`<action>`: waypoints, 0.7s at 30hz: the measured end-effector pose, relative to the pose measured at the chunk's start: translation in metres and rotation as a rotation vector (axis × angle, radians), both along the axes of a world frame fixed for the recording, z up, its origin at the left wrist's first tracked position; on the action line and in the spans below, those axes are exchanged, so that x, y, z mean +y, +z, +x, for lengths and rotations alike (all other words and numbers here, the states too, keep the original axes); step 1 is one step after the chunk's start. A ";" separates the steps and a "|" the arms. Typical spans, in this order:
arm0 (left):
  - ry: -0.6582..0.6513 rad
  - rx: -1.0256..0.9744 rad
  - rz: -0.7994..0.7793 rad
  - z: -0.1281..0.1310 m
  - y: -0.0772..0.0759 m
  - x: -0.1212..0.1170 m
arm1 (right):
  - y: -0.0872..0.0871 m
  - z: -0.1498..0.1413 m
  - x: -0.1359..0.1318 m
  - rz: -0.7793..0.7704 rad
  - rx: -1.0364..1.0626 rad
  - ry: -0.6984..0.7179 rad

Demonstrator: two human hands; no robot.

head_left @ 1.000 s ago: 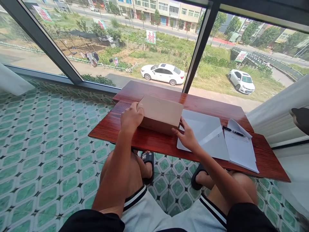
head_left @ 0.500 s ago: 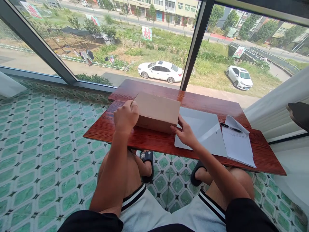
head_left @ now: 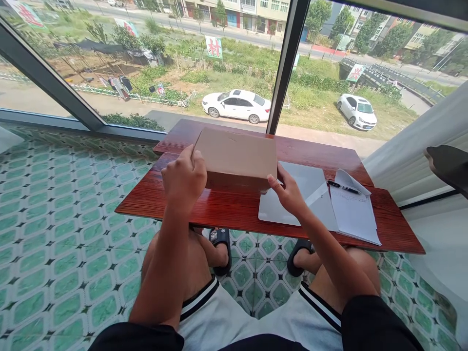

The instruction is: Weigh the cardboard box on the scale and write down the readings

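Glossy red-brown wooden bench (head_left: 223, 209) | brown rectangular cardboard box (head_left: 236, 153) held over it, left of flat silver laptop (head_left: 315, 187) | I read left hand (head_left: 185, 178) gripping box's left end, right hand (head_left: 289, 192) pinching right front corner.

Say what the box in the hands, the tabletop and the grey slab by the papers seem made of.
Box: probably cardboard, matte, judging by its plain brown faces and squared edges.
Tabletop: wood or a wood-look veneer, glossy red-brown, with streaky grain.
Grey slab: metal or plastic, unclear which; smooth, satiny, with a pale reflected band.
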State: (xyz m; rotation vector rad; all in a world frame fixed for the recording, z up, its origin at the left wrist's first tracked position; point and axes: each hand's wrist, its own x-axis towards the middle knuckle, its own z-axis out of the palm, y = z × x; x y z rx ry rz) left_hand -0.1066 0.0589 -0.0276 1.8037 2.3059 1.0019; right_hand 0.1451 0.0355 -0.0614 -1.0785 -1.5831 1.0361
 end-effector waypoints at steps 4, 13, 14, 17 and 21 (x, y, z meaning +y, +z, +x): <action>-0.026 -0.027 0.019 0.015 0.005 -0.008 | 0.004 0.015 0.002 0.054 -0.018 -0.093; -0.149 -0.177 0.069 0.046 0.010 -0.020 | 0.010 0.051 -0.001 0.049 0.015 -0.293; -0.175 -0.207 0.087 0.049 0.010 -0.021 | 0.012 0.056 -0.002 0.048 0.014 -0.310; -0.276 -0.305 0.137 0.058 0.008 -0.024 | 0.016 0.068 -0.004 0.053 -0.005 -0.360; -0.418 -0.418 0.155 0.070 0.000 -0.024 | 0.021 0.084 -0.007 0.082 -0.063 -0.448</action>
